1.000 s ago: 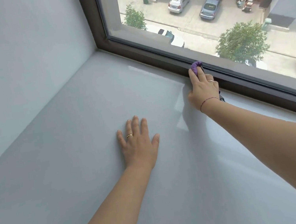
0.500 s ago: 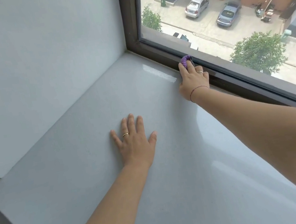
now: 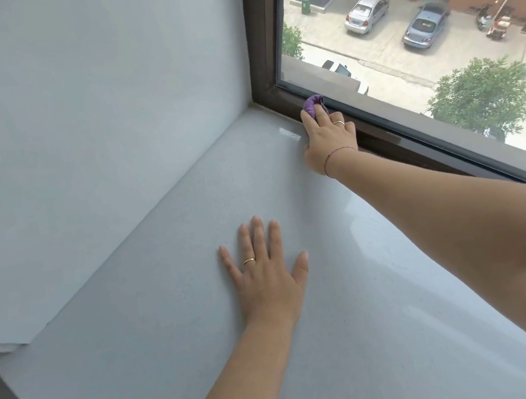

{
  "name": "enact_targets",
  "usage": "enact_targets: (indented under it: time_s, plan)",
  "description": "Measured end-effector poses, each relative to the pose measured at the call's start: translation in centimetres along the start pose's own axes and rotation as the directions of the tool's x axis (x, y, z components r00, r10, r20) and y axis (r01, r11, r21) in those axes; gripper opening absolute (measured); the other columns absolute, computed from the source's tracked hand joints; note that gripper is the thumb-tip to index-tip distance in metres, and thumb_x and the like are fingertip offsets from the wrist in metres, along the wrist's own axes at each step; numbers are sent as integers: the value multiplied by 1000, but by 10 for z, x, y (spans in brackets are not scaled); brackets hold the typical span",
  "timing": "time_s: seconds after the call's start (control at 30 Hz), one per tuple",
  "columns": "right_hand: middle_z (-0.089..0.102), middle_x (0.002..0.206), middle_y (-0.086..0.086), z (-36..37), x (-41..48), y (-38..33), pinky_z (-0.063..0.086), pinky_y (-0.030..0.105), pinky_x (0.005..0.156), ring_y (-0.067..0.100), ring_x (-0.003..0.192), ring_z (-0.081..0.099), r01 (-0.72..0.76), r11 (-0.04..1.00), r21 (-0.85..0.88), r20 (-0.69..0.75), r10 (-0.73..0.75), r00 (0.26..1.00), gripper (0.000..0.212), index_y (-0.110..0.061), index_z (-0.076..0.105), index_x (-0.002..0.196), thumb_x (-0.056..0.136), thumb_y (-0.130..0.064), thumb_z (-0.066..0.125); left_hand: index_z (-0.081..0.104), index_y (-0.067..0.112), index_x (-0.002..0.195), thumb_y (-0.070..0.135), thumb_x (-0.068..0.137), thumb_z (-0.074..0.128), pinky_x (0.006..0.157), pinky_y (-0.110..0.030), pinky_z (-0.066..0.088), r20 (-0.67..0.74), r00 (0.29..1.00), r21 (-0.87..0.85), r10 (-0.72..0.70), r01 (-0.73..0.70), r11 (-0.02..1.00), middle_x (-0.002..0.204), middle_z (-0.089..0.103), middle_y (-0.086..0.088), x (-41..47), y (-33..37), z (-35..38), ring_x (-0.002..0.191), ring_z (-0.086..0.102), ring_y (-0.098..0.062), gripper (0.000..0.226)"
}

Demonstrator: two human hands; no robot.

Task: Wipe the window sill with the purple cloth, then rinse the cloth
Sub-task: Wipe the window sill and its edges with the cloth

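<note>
Since the earlier frames, the right hand (image 3: 327, 136) has been sliding the purple cloth (image 3: 311, 105) leftward along the bottom rail of the window frame (image 3: 263, 62), and it is now sitting much closer to the corner where that rail meets the upright. Only a short stretch of rail is remaining between the cloth and the corner in the upper middle of the frame. The right hand is curling its fingers over the bunched cloth and pressing it against the dark rail, right at the seam with the glass; a ring is showing on one finger and a thin red thread is circling the wrist. Most of the cloth is lying hidden under the fingers, with a purple lump poking out past the fingertips.

The left hand (image 3: 266, 274) is lying flat and spread on the window sill (image 3: 156, 317), palm down, gripping nothing, with a gold ring on one finger. It is resting in the centre of the frame, well apart from the right hand.

The sill is stretching wide and pale from the rail down to the lower edge of the frame. Its left border is running along the white side wall (image 3: 73, 125), which is closing off movement on that side. At lower left the sill's front corner is ending where the wall stops.

No containers are showing anywhere in view.
</note>
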State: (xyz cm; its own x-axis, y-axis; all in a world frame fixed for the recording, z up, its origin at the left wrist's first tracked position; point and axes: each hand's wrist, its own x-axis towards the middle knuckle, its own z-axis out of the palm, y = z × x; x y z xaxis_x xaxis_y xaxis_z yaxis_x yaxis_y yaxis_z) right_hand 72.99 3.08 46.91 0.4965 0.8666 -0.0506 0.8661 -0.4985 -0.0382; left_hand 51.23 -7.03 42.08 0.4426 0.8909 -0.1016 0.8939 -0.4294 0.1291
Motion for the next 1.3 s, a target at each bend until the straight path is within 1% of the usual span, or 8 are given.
enact_targets:
  time_s: [0.2, 0.53, 0.6, 0.73, 0.83, 0.9, 1.1, 1.3]
  plan:
    - [10, 158, 2, -3, 29, -27, 21, 47, 108, 34, 138, 18, 46, 999, 9, 13, -46, 999, 67, -25, 14, 148, 88, -20, 45, -29, 27, 139, 62, 85, -5, 104, -58, -28, 26, 1000, -6, 11, -11, 1000, 146, -36, 1, 1, 1, -1, 143, -24, -22, 69]
    - [14, 156, 3, -2, 58, -61, 24, 47, 107, 35, 136, 20, 68, 997, 37, 0, -68, 998, 71, -23, 17, 147, 84, -12, 47, -28, 23, 141, 60, 93, 7, 104, -60, -28, 53, 997, -42, 47, -44, 998, 143, -41, -2, 4, 0, -3, 140, -30, -23, 69]
    - [22, 153, 5, 0, 58, -63, 29, 45, 103, 37, 131, 27, 73, 994, 78, -30, -71, 997, 68, -19, 23, 145, 83, -7, 48, -28, 23, 140, 60, 93, 8, 103, -61, -28, 57, 997, -49, 51, -48, 998, 144, -41, -2, 5, 0, -3, 140, -30, -23, 70]
    - [46, 138, 14, 4, 51, -76, 34, 35, 99, 38, 121, 41, 259, 922, 288, -140, -227, 964, 55, -14, 42, 137, 83, -4, 50, -25, 22, 142, 59, 94, 11, 102, -60, -29, 60, 997, -50, 57, -54, 997, 146, -38, -1, 7, 0, -5, 141, -29, -24, 71]
    - [13, 158, 6, 18, 37, -97, 20, 38, 114, 33, 140, 20, 184, 911, 370, 4, -200, 980, 69, -24, 20, 149, 88, -21, 51, -12, 21, 149, 58, 95, 19, 102, -56, -31, 60, 996, -94, 67, -61, 994, 155, -26, -1, 8, -2, -7, 143, -24, -21, 73]
    - [-3, 160, 4, 26, 34, -106, 9, 40, 119, 28, 146, 4, 153, 954, 258, 125, -190, 974, 70, -24, 9, 151, 92, -29, 45, -4, 20, 151, 60, 93, 23, 101, -54, -33, 41, 999, -105, 7, -3, 994, 158, -17, -3, 6, -11, -8, 144, -21, -21, 76]
    - [13, 155, 12, 29, 16, -153, 8, 36, 118, 28, 145, 6, 156, 947, 280, 123, -197, 973, 51, -8, 27, 141, 93, -22, 39, -7, 18, 150, 66, 89, 24, 103, -56, -30, 35, 988, -63, -152, 154, 986, 159, -16, -5, -11, -49, -9, 144, -20, -24, 84]
    - [-2, 158, 12, 44, -52, -205, 0, 41, 119, 30, 146, -6, 227, 942, 249, 134, -266, 955, 69, -11, 3, 150, 95, -33, 38, 6, 12, 151, 58, 92, 26, 112, -55, -14, -100, 888, -78, -448, 442, 894, 160, -2, -8, -31, -110, -16, 147, -8, -23, 77]
